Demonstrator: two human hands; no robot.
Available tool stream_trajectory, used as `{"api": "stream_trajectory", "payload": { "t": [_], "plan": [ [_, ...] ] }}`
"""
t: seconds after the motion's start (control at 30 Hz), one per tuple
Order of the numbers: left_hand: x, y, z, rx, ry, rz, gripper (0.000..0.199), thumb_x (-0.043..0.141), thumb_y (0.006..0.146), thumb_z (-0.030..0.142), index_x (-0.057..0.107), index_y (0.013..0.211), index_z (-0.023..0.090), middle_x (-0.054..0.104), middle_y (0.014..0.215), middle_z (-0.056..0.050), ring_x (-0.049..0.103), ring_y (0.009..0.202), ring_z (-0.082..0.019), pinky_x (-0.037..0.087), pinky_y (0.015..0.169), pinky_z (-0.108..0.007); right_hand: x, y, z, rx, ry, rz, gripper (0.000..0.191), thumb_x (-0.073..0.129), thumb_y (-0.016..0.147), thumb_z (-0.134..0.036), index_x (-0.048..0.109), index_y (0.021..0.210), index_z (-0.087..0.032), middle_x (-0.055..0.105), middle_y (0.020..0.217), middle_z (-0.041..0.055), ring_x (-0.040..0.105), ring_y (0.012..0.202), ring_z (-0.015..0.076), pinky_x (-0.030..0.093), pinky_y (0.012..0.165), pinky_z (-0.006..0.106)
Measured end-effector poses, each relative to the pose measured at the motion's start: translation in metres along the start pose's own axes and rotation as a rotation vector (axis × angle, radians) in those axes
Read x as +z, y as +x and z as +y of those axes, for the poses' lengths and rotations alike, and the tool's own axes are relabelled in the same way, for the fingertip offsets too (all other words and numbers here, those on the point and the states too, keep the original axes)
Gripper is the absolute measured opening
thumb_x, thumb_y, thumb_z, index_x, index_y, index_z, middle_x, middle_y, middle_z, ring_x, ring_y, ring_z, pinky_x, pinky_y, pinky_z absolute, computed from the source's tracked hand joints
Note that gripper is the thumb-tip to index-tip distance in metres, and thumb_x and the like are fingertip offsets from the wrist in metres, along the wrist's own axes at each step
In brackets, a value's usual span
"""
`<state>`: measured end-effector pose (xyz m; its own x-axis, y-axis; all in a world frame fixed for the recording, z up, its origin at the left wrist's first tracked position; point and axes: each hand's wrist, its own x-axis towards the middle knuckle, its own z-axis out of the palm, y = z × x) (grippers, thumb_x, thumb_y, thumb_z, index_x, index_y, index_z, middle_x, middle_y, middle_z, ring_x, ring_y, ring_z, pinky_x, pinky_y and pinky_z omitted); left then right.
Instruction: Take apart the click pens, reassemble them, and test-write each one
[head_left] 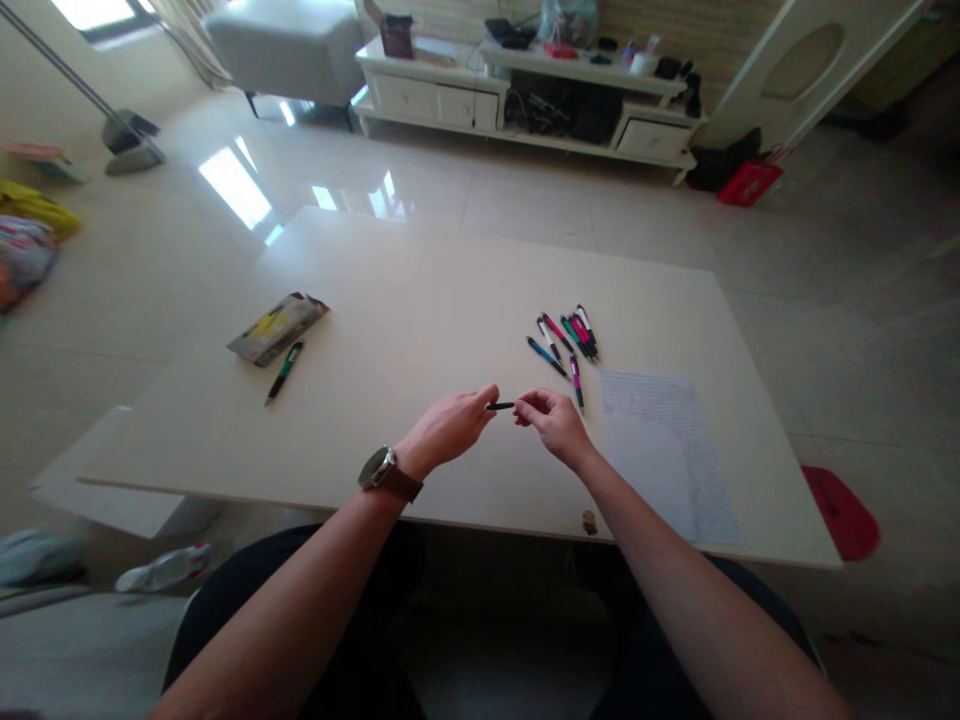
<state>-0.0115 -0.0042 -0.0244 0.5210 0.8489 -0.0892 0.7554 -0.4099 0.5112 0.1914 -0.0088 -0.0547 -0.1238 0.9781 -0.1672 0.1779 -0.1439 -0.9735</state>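
Note:
Between my two hands, above the white table, is a pen with a dark section showing. My left hand, with a watch on the wrist, is closed around one end of it. The fingertips of my right hand pinch the other end. Just beyond my right hand lie several pens in pink, green, white and black, a blue pen and a purple pen among them. A green pen lies apart on the left, beside a grey and yellow box.
Sheets of written paper lie on the table's right side. A small sticker-like figure is near the front edge. Beyond the table stand a white cabinet and a grey stool. A red object shows past the right edge.

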Motion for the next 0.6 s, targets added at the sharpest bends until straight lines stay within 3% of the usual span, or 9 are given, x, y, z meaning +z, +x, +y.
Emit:
{"api": "stream_trajectory", "payload": {
  "t": [0.13,0.2,0.27,0.37,0.5,0.6],
  "plan": [
    [-0.002,0.0,-0.003,0.064,0.004,-0.011,0.028,0.03,0.104,0.033,0.056,0.097,0.022,0.068,0.088,-0.005,0.063,0.079,-0.019,0.04,0.068,-0.029,-0.001,-0.001,-0.002,0.044,-0.188,-0.083,0.048,0.055,0.09,-0.056,0.064,0.064,-0.017,0.062,0.055,0.0024,0.057,0.049,0.0132,0.045,0.05,0.025],
    [-0.003,-0.001,-0.004,0.065,-0.003,-0.015,0.026,0.033,0.104,0.036,0.055,0.101,0.022,0.068,0.087,-0.004,0.062,0.077,-0.019,0.039,0.066,-0.029,0.001,-0.001,-0.003,0.06,-0.233,-0.089,0.052,0.051,0.092,-0.058,0.063,0.062,-0.017,0.059,0.052,0.0018,0.054,0.045,0.0125,0.042,0.047,0.025],
    [-0.003,-0.002,-0.005,0.047,-0.006,-0.015,0.022,0.04,0.101,0.038,0.054,0.109,0.023,0.068,0.088,-0.004,0.063,0.077,-0.02,0.038,0.064,-0.029,0.004,-0.002,-0.004,0.028,-0.2,-0.06,0.044,0.055,0.091,-0.055,0.066,0.071,-0.018,0.062,0.056,0.0012,0.058,0.049,0.013,0.045,0.05,0.025],
    [-0.005,-0.004,-0.006,0.02,0.016,-0.011,0.021,0.037,0.102,0.034,0.055,0.102,0.023,0.068,0.087,-0.004,0.063,0.078,-0.019,0.038,0.064,-0.029,0.008,-0.002,-0.005,-0.055,-0.066,-0.038,0.03,0.068,0.084,-0.048,0.065,0.086,-0.019,0.068,0.069,0.0012,0.065,0.061,0.0152,0.053,0.06,0.027],
    [-0.008,-0.009,-0.005,0.002,0.027,0.009,0.03,0.029,0.104,0.035,0.056,0.099,0.022,0.068,0.087,-0.005,0.063,0.078,-0.02,0.039,0.066,-0.03,0.011,-0.006,-0.006,-0.089,-0.008,-0.042,0.029,0.075,0.079,-0.045,0.066,0.083,-0.018,0.07,0.073,0.0033,0.069,0.069,0.0177,0.056,0.068,0.03],
    [-0.009,-0.012,0.0,0.028,0.003,0.007,0.023,0.041,0.101,0.038,0.053,0.112,0.022,0.069,0.092,-0.005,0.065,0.081,-0.021,0.041,0.066,-0.029,0.011,-0.01,-0.006,-0.045,-0.073,-0.02,0.039,0.064,0.086,-0.054,0.065,0.073,-0.017,0.067,0.063,0.0034,0.064,0.055,0.0151,0.051,0.055,0.027]
  ]
}}
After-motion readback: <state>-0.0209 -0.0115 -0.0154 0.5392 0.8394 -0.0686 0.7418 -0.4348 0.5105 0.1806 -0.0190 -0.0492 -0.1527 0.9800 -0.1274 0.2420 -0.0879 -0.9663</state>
